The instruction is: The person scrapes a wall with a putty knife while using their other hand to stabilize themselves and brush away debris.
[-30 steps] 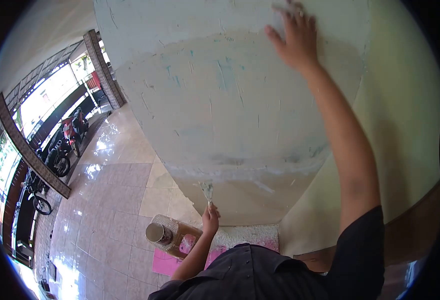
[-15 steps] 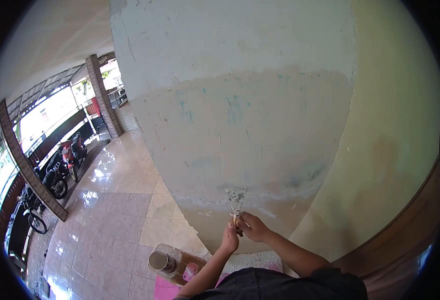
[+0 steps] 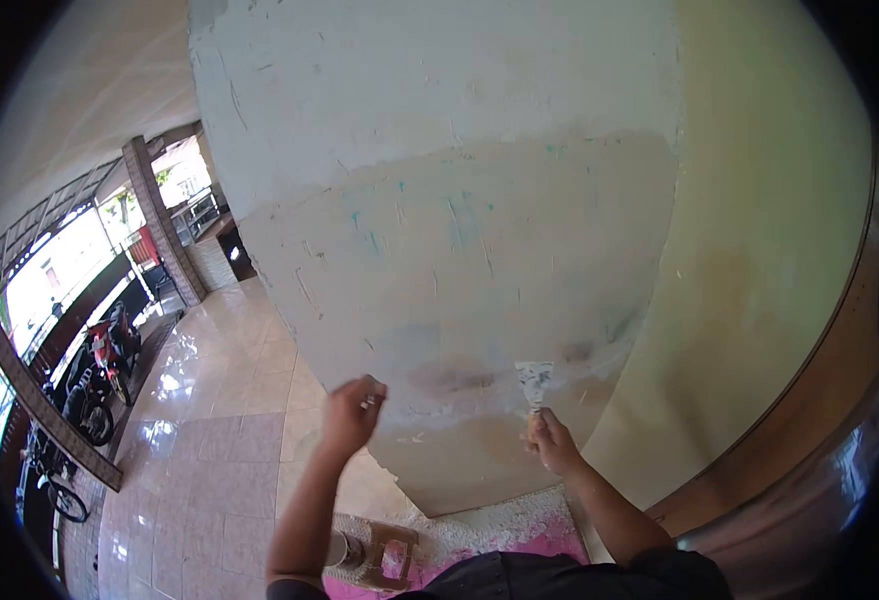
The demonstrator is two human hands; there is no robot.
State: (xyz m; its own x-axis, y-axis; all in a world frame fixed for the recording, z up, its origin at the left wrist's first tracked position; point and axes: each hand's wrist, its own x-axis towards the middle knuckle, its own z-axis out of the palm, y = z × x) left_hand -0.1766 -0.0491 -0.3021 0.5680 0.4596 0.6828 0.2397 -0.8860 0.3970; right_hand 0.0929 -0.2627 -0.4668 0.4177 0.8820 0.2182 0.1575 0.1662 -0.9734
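Note:
My right hand (image 3: 556, 443) grips a putty knife (image 3: 535, 382) by its wooden handle. The blade points up, smeared with white and grey, and lies over the lower wall (image 3: 470, 300); whether it touches I cannot tell. My left hand (image 3: 352, 412) is raised near the wall's left edge, its fingers curled together. Something small and whitish shows at those fingertips, too small to name. Damp-looking darker patches and a pale streak run across the wall at hand height, with scratches and bluish-green marks higher up.
Below my left arm, a can (image 3: 345, 549) stands on a brown stool-like support (image 3: 405, 553). A pink sheet (image 3: 550, 540) strewn with white crumbs lies at the wall's foot. Glossy tiles (image 3: 225, 440) stretch left towards pillars and parked motorcycles (image 3: 85, 405). Brown wood panelling (image 3: 790, 440) is at right.
My hands, together at the putty knife before, are now apart. The left has moved up and left; the right has carried the knife rightward. The view has shifted slightly.

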